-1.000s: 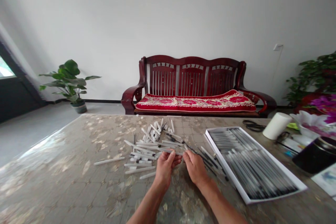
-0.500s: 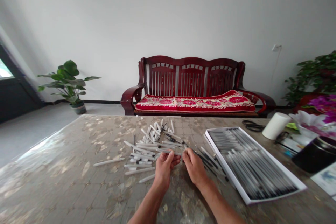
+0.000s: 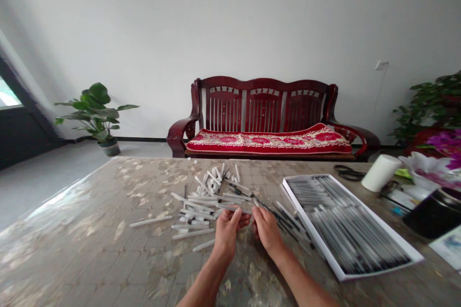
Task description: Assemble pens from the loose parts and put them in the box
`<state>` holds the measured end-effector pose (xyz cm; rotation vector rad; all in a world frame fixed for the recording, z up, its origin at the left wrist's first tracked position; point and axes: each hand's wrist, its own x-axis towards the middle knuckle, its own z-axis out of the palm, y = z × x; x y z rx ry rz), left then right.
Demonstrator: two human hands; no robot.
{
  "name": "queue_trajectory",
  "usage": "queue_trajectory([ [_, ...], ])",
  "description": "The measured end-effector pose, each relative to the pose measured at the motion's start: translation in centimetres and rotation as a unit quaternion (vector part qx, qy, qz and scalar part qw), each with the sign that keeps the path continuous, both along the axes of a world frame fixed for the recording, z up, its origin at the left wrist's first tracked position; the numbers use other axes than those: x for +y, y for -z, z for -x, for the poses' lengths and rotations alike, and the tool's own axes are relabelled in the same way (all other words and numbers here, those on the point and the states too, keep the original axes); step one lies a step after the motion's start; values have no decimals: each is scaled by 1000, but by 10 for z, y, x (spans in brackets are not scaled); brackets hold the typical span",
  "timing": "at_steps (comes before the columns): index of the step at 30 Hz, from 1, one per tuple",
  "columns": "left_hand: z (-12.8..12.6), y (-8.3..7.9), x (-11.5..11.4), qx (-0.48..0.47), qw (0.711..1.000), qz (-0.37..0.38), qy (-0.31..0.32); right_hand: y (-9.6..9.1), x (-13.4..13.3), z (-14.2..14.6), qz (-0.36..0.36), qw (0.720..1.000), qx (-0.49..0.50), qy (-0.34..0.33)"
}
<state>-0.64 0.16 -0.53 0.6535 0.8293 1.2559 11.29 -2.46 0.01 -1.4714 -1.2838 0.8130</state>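
My left hand (image 3: 227,231) and my right hand (image 3: 265,229) meet over the stone-patterned table (image 3: 90,244), fingers pinched together. Between them they hold a thin white pen part (image 3: 248,211) that I can barely make out. Just beyond my fingers lies a loose heap of white pen barrels and caps (image 3: 207,196). Several dark refills (image 3: 288,218) lie to the right of my right hand. A white tray (image 3: 345,223) packed with several finished pens stands further right.
A white roll (image 3: 381,172), scissors (image 3: 347,171), a black pot (image 3: 434,213) and flowers (image 3: 439,156) crowd the table's right end. One stray barrel (image 3: 149,221) lies left of the heap. Behind the table stand a red wooden bench (image 3: 264,120) and a potted plant (image 3: 95,115).
My two hands have drawn slightly closer together. Nothing else on the table has moved.
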Motion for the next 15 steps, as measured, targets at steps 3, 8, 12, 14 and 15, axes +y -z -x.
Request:
queue_trajectory([
  [3,-1,-1,-1,5,1000,-12,-7,-2,-1,5,74,990,116,-14],
  [8,1,-4,-5,39,996,-73,-35,-9,1,8,154,953,262,-17],
  [12,3,-5,-7,88,987,-128,-33,-12,7,-2,288,866,400,-85],
  [14,2,-6,-7,107,986,-124,-8,-12,11,-14,303,855,407,-110],
  [15,2,-6,-8,112,987,-111,8,-11,13,-21,298,857,401,-124],
])
